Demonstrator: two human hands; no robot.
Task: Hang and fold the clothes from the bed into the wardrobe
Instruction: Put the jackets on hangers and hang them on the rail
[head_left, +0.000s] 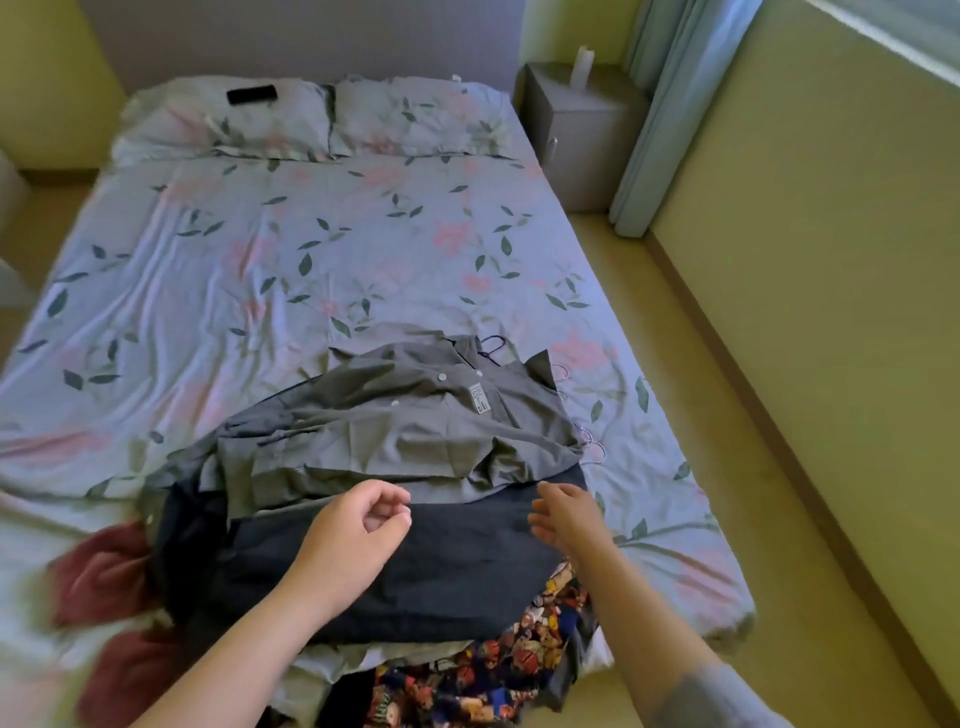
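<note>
Hands (358, 525) (566, 512) over clothes (415, 431); bed (260, 234) edge

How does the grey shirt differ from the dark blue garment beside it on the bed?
The grey shirt shows white buttons, a collar and a label; the dark blue garment looks plain. The grey shirt is rumpled; the dark blue garment lies smoother. The grey shirt lies farther from the person, its hem over the dark blue garment's far edge. Both lie on the bed.
</note>
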